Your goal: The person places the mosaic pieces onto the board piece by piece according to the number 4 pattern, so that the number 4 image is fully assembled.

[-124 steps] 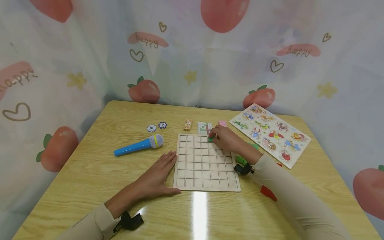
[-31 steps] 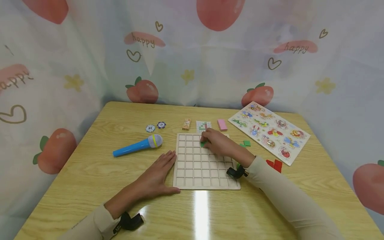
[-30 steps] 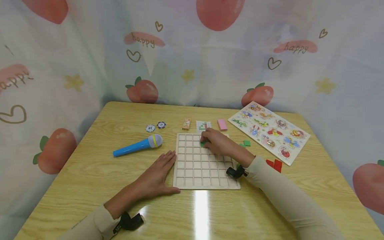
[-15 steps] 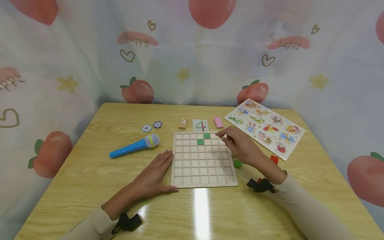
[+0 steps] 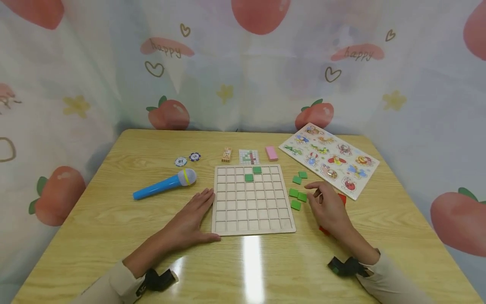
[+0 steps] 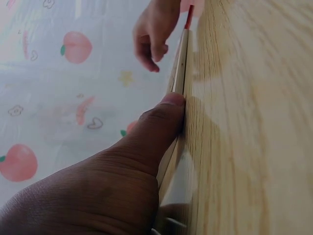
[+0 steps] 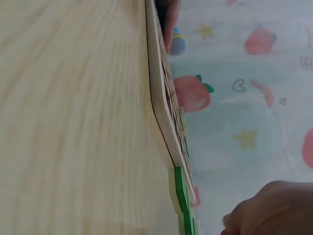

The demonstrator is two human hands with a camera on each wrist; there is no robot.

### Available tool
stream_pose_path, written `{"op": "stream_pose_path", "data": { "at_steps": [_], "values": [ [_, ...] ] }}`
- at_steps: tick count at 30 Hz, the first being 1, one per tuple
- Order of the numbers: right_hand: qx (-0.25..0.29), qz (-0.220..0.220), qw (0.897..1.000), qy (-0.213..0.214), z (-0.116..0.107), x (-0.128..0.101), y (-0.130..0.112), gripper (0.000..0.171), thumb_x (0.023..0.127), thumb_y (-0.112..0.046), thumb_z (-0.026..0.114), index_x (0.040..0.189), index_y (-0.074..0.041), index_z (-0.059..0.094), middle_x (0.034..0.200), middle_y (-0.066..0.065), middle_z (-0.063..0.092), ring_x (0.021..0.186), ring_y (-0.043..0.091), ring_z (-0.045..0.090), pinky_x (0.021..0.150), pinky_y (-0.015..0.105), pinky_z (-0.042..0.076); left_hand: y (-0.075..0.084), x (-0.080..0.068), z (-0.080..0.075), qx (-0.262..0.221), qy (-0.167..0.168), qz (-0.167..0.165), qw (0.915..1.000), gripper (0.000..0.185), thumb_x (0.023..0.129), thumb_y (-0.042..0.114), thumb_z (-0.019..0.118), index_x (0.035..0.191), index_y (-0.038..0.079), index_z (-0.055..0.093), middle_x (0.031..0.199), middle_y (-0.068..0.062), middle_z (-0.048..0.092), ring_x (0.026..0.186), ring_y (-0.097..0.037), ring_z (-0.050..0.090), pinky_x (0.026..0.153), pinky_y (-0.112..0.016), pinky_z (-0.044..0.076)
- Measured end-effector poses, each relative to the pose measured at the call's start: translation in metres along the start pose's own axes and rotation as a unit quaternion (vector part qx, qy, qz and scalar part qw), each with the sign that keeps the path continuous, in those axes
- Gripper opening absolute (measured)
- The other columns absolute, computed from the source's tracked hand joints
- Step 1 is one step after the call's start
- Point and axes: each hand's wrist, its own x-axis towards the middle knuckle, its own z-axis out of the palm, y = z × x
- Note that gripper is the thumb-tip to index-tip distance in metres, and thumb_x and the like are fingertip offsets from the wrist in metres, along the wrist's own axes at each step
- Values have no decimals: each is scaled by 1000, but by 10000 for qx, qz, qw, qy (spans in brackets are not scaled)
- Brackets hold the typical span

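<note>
Flat along the left side of a wooden grid board [image 5: 252,215] lies my left hand [image 5: 186,221], fingers straight, its thumb at the near left corner. In the left wrist view that thumb [image 6: 146,129] rests against the board's edge. Two green square tiles sit in the grid, one tile [image 5: 257,170] in the back row, the other tile [image 5: 249,177] one row nearer and one column left. Several loose green tiles [image 5: 294,193] lie right of the board. Just beside them hovers my right hand [image 5: 328,209], fingers loosely bent, nothing between them.
Red pieces [image 5: 342,199] lie partly behind the right hand. Behind the board are a patterned card [image 5: 249,157], a pink block [image 5: 271,153] and a small printed block [image 5: 226,154]. An insect puzzle board [image 5: 330,160] lies back right; a toy microphone [image 5: 165,185] and two chips [image 5: 181,161] lie left.
My right hand has let go of the green tile in the second row and moved right and nearer, to the loose tiles. The left hand keeps its place at the board.
</note>
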Motion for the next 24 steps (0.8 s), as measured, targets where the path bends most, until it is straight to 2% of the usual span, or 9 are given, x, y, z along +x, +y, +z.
{"op": "stream_pose_path", "data": {
  "at_steps": [6,10,15,21,24],
  "values": [
    [-472,313,9966,-590,5,-1,1,28,102,-7,67,130,-3,67,117,17,65,92,22,60,76,33,51,-1,0,1,-95,-120,-140,9998,128,79,76,80,172,13,20,182,-8,12,169,-36,12,135,-59,21],
    [-575,421,9949,-713,5,0,-1,24,103,-9,68,127,-3,70,120,19,64,93,23,62,79,38,53,-1,0,0,-65,-84,-103,9999,127,79,76,79,172,12,20,182,-9,12,169,-37,12,135,-60,22],
    [-640,413,9940,-787,5,2,0,22,103,-10,69,124,-4,70,119,17,64,90,20,60,77,34,52,0,0,-2,-11,-86,-68,9999,127,80,76,79,172,12,19,182,-9,12,169,-35,12,136,-59,21],
    [-523,310,9951,-777,0,6,3,21,97,-10,75,117,-5,70,115,16,64,91,19,60,75,29,52,1,0,-2,8,-75,-55,10000,127,80,74,81,172,11,20,182,-9,13,169,-34,12,136,-58,21],
    [-451,238,9955,-794,-6,8,-1,20,97,-11,75,116,-7,70,113,13,62,91,20,55,73,27,48,1,0,-1,11,-69,-25,10000,127,80,74,81,172,11,20,182,-9,13,169,-33,13,136,-57,20]
  ]
}}
